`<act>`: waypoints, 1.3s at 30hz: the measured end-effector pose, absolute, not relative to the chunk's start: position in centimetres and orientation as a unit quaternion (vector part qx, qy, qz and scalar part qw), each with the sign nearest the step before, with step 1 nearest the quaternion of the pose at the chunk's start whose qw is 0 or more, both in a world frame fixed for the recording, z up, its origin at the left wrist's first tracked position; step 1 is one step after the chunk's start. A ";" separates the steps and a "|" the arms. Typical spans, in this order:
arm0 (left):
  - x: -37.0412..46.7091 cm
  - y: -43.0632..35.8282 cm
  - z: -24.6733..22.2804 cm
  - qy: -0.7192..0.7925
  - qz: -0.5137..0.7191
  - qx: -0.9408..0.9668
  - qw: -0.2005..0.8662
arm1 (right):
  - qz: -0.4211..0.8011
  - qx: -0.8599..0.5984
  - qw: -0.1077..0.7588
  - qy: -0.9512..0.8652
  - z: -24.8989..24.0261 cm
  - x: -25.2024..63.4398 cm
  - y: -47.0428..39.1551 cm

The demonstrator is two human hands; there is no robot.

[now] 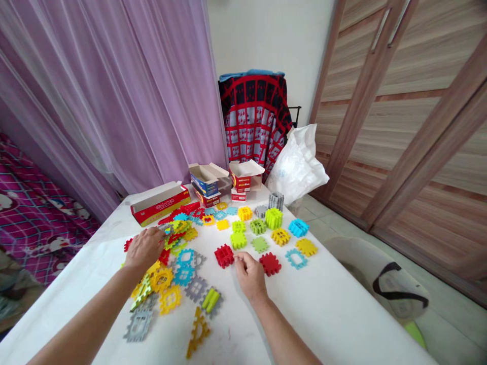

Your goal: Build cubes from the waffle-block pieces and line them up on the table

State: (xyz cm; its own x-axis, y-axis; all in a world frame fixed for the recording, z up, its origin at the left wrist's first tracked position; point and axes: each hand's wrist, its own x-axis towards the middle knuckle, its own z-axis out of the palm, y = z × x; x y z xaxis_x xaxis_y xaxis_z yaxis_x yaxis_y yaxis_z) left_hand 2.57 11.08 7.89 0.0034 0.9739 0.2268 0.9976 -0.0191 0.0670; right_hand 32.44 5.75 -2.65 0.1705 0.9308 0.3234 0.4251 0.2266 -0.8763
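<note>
My left hand (146, 247) reaches over a mixed pile of toothed plastic building pieces, its fingers stretched out above green and red ones (178, 238). My right hand (249, 274) rests on the table with its fingers curled in, and no piece shows in it. Just left of its fingertips stands a stack of red toothed pieces (223, 256); whether they touch I cannot tell. A single red piece (270, 264) lies to the right of that hand. Closer to me are yellow window pieces (170, 300), grey ones (137, 324) and a yellow triangular piece (198, 333).
Sorted green (274, 218), blue (299, 227), yellow (280, 236) and grey stacks (276, 201) stand at the right. Along the back are a red box (160, 207) and several small open boxes (205, 185). A white plastic bag (299, 165) hangs by the far corner of the white table (323, 314).
</note>
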 end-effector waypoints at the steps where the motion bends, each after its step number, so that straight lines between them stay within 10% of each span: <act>1: 2.7 10.8 8.0 -0.697 -0.129 -0.704 0.045 | 0.244 -0.571 0.510 -0.595 -2.6 32.4 5.8; 15: 11.6 3.9 4.9 -0.636 -0.409 -0.497 -0.425 | 0.250 -0.545 0.524 -0.604 -2.4 32.6 5.1; 39: 15.7 1.5 5.6 -0.567 -0.428 -0.417 -0.567 | 0.494 -0.455 0.594 -0.442 1.0 31.7 3.3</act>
